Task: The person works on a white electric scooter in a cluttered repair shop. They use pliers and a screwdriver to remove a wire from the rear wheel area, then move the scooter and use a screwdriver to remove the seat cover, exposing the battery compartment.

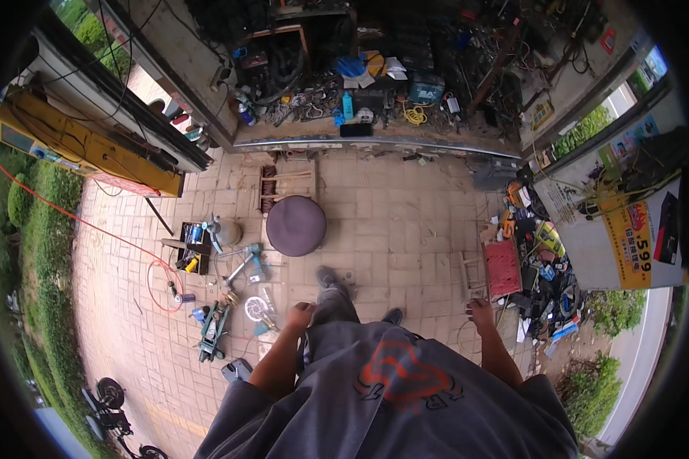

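Observation:
My left hand [301, 314] hangs beside my left thigh, its fingers curled in, and no object shows in it. Away from my body on the other side is my right hand [480, 314], fingers loosely apart and holding nothing. It is nearest to a red board [502, 269] leaning by a heap of parts. Left of my left hand, a white ring-shaped disc [257, 308] and a green floor jack [213, 333] lie on the paving. A round dark stool [296, 226] stands ahead of my feet.
A cluttered workbench [375, 140] with tools, cables and a battery spans the far side. At left are a tool box [194, 248], a red hose [76, 218] and a yellow cabinet [76, 145]. Mixed scrap [547, 287] piles up at right. A motorbike [115, 413] is parked behind left.

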The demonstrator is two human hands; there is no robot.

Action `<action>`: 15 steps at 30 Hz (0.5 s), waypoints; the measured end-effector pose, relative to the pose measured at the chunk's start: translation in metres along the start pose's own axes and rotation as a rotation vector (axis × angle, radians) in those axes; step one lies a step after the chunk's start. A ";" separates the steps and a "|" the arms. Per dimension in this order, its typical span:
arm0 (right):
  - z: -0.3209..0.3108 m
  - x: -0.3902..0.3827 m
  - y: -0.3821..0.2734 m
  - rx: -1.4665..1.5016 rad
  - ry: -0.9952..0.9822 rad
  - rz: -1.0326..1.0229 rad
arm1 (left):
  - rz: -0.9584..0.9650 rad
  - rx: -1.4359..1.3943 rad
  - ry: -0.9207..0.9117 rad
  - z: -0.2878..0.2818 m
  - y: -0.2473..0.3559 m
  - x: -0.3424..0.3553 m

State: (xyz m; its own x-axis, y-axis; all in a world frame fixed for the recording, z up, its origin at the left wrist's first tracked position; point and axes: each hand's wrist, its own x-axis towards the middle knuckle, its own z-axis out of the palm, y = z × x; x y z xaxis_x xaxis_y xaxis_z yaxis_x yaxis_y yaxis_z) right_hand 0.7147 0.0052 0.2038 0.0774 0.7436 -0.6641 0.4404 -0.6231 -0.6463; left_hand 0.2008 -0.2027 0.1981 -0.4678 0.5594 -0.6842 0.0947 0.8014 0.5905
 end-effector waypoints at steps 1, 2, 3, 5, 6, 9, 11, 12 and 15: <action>0.021 0.007 -0.023 -0.003 -0.033 -0.034 | -0.103 -0.080 -0.055 -0.003 -0.014 0.015; 0.040 0.003 -0.045 -0.029 -0.050 -0.037 | -0.140 -0.179 -0.101 -0.007 -0.006 0.020; 0.058 0.009 -0.055 -0.109 -0.100 -0.015 | -0.176 -0.274 -0.148 -0.014 0.000 0.023; 0.090 0.002 -0.079 -0.222 -0.230 -0.022 | -0.272 -0.455 -0.167 -0.032 0.011 0.037; 0.103 0.007 -0.083 -0.282 -0.325 -0.089 | -0.309 -0.421 -0.075 -0.040 0.008 0.050; 0.126 0.017 -0.112 -0.626 -0.409 -0.297 | -0.264 -0.368 0.054 -0.058 -0.007 0.087; 0.132 0.034 -0.131 -0.969 -0.431 -0.589 | -0.253 -0.458 0.021 -0.075 0.008 0.100; 0.134 0.043 -0.141 -0.939 -0.381 -0.550 | -0.247 -0.487 0.007 -0.083 0.011 0.108; 0.159 0.072 -0.190 -0.839 -0.239 -0.448 | -0.256 -0.639 0.042 -0.101 -0.003 0.127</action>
State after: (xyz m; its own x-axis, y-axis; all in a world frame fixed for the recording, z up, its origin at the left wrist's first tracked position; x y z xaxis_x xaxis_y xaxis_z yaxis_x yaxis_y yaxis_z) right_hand 0.4943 0.1390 0.2190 -0.3949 0.7428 -0.5407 0.8847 0.1487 -0.4418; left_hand 0.0526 -0.1557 0.1529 -0.4415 0.3503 -0.8261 -0.5538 0.6180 0.5580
